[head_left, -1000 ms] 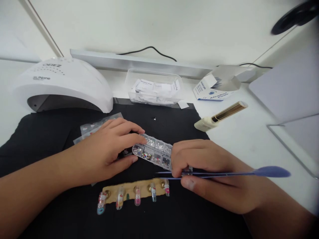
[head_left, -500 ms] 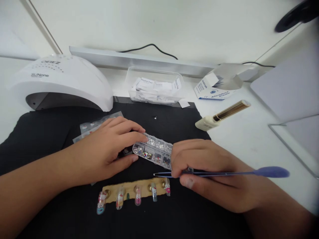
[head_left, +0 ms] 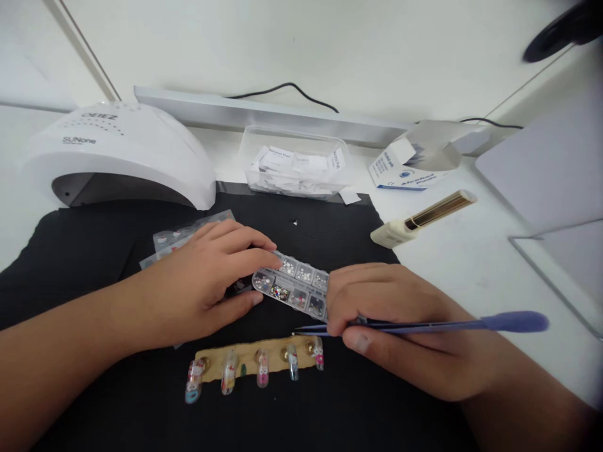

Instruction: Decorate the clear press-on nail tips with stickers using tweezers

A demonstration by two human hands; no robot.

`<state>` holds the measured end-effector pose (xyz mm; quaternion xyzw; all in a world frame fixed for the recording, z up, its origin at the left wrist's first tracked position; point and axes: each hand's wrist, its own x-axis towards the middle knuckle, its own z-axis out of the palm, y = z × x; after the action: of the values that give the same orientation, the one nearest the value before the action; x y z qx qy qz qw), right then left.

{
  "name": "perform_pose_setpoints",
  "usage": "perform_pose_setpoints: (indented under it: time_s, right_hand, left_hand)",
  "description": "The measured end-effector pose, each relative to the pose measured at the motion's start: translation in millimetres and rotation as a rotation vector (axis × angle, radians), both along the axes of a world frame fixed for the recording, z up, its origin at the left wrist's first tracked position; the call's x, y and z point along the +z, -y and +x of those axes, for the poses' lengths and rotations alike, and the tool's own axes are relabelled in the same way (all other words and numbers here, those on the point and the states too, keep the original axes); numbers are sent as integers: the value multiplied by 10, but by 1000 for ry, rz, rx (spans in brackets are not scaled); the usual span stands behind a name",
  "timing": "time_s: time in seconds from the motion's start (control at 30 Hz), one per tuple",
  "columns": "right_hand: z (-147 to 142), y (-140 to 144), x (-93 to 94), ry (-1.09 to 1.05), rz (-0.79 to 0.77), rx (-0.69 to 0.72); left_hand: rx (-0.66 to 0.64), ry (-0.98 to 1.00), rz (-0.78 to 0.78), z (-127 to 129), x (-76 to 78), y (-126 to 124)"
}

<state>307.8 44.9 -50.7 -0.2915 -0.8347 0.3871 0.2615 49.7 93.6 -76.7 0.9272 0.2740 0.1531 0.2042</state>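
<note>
My left hand (head_left: 211,276) has its fingers and thumb on the left end of a clear rhinestone case (head_left: 291,298), steadying it on the black mat. Small square compartments in the case hold silver and coloured stones; my right hand covers its right end. Blue tweezers (head_left: 438,326) lie between the thumb and fingers of my right hand (head_left: 391,320), with the tips pointing left. At those tips sits a tiny pale stone (head_left: 293,333). Just below is a tan strip (head_left: 249,351) bearing several decorated nail tips (head_left: 262,368) on round brass-coloured stands.
A white nail lamp (head_left: 132,150) stands at back left, beside a clear tub (head_left: 296,182) of alcohol pad packets. To the right are an alcohol pads box (head_left: 405,176) and a tilted cream bottle with gold cap (head_left: 396,233). Sticker sheets (head_left: 164,242) lie behind my left hand.
The tweezers have tilted slightly in my right hand, and their tips look a little further apart. My left hand and the case have stayed in place.
</note>
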Motion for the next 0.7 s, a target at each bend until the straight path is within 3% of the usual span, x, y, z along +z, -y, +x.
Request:
perform_pose_setpoints:
  time_s: [0.4, 0.57, 0.7]
  right_hand:
    - [14, 2, 5, 2, -35, -19]
    - [24, -18, 6, 8, -57, 3]
    - [21, -10, 1, -12, -68, 0]
  left_hand:
    - [-13, -8, 11, -8, -7, -7]
    - [3, 2, 85, 9, 83, 71]
    - [-157, -37, -73, 30, 186, 93]
